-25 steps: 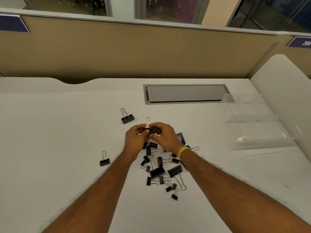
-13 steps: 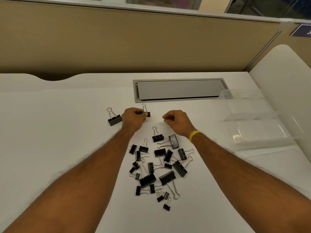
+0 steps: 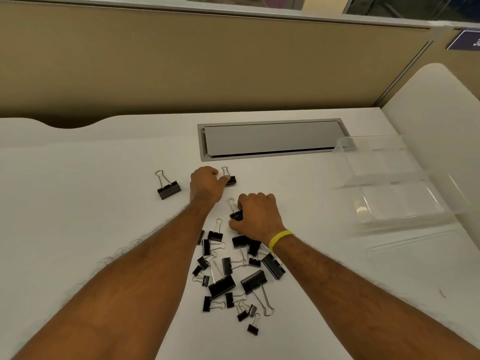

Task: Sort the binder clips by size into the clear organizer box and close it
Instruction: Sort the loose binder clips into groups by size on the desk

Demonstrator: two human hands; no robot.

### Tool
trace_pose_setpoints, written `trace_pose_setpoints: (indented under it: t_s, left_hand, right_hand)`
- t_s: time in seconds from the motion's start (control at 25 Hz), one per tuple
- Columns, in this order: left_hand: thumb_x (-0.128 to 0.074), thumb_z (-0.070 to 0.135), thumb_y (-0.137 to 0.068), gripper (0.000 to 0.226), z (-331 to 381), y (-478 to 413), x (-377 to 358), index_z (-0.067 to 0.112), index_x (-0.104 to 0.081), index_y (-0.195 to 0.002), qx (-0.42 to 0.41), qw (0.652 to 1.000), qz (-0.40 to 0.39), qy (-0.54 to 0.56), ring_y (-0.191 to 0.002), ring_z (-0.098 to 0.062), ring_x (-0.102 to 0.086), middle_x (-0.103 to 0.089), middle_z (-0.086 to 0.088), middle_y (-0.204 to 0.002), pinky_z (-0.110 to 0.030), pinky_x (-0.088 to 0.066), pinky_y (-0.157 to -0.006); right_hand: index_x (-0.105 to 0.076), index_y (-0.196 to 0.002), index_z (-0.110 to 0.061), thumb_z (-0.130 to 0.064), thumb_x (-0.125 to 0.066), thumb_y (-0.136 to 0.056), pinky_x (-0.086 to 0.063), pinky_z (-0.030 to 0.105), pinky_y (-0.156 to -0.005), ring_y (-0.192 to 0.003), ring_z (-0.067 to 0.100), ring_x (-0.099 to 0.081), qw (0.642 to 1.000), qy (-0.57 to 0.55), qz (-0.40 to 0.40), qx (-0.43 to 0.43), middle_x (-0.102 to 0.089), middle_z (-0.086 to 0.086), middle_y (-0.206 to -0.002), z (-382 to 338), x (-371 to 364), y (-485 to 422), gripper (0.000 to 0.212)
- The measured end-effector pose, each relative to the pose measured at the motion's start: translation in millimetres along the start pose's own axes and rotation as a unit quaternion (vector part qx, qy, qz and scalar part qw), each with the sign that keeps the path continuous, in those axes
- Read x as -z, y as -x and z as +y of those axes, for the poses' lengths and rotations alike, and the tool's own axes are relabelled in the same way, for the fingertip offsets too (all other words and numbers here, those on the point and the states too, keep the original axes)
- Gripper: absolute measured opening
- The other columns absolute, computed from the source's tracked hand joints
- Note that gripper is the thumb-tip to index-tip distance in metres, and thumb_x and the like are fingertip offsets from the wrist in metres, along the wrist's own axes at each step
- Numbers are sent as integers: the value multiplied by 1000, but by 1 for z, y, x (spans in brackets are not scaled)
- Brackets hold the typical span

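Observation:
A pile of black binder clips of several sizes lies on the white desk between my forearms. My left hand is beyond the pile, its fingertips pinching a small binder clip that stands on the desk. My right hand is at the far edge of the pile, fingers and thumb curled round another small clip with its wire handle sticking up. A medium clip stands alone to the left. The clear organizer box sits at the right with its lid raised.
A grey cable hatch is set into the desk behind my hands. A tan partition wall closes the back. A white rounded desk panel rises at the right behind the box.
My hands parted; the left carried a small clip to the desk beyond the pile. My right hand came back to the pile's far edge and took hold of another clip.

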State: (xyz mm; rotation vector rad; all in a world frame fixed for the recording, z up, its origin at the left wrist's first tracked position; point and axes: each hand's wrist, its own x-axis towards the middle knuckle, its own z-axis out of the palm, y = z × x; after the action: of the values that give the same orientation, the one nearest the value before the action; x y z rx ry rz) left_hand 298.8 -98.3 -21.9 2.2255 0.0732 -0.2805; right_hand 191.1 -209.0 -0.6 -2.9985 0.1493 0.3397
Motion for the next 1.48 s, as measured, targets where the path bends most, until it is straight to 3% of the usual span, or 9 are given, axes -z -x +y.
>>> trace_pose_setpoints:
  t_s: [0.16,0.28,0.64,0.8,0.92,1.08,1.2,1.32,1.48]
  left_hand:
    - [-65,29,-90,32,-12,-1,9,7,-66,-114,-2,1000,6,6,-102,-23,-64,-68,-11,-113,-30,-50,-89]
    - [-62,24,-92,28,-17,2,12,8,-66,-115,-9,1000,-10,-3,-105,-21,-63,-67,-10,-117,-24,-45,-86]
    - [-60,16,-92,31,-24,12,17,9,-60,-122,-55,997,-47,-17,-90,-11,-56,-63,-9,-113,-21,-44,-87]
    - [-62,18,-90,32,-30,21,22,12,-59,-122,-77,995,-63,-29,-82,-10,-54,-62,-7,-107,-30,-51,-91]
    - [-63,20,-90,32,-35,35,28,13,-60,-121,-88,993,-65,-43,-83,-10,-55,-62,-4,-104,-32,-53,-89]
    - [-62,23,-90,26,-38,67,41,15,-64,-116,-132,981,-81,-119,-89,-14,-59,-62,0,-102,-31,-51,-82]
    - [-61,38,-90,26,-36,93,47,20,-64,-109,-171,948,-107,-247,-94,-18,-60,-63,1,-102,-35,-49,-82]
    - [-59,55,-86,41,-33,113,43,23,-60,-112,-189,902,-100,-374,-102,-21,-58,-62,0,-109,-37,-44,-88]
    - [-59,54,-86,46,-34,125,32,21,-58,-118,-167,890,-73,-418,-106,-23,-55,-59,-3,-113,-37,-39,-91]
  right_hand:
    - [-60,-100,-21,-47,-64,-76,-38,37,-86,-89,19,-58,987,-139,63,-56,-65,-2,-93,11,8,-5,36]
    - [-60,-105,-21,-41,-69,-78,-39,36,-87,-94,19,-59,967,-216,96,-93,-64,-1,-102,30,11,-21,35]
    - [-54,-122,-19,-30,-76,-79,-41,41,-98,-112,23,-55,970,-220,89,-57,-58,3,-122,42,5,-63,49]
    - [-59,-117,-17,-20,-69,-86,-40,38,-99,-106,22,-56,966,-229,115,-23,-59,2,-117,44,7,-41,33]
    - [-66,-107,-17,-25,-68,-88,-47,39,-91,-95,14,-55,974,-205,65,75,-62,-2,-102,37,14,-9,22]
    - [-66,-114,-19,-37,-69,-86,-40,33,-91,-103,17,-51,983,-74,-55,160,-62,0,-109,20,17,32,33]
    - [-63,-120,-19,-42,-67,-85,-33,36,-91,-108,21,-49,984,7,-62,169,-57,3,-113,13,9,48,42]
    - [-62,-125,-19,-45,-65,-86,-33,38,-94,-110,24,-47,987,22,-55,151,-55,4,-114,9,5,54,47]
    - [-63,-113,-20,-44,-69,-82,-33,36,-93,-107,23,-49,990,1,-52,135,-58,3,-111,5,5,59,40]
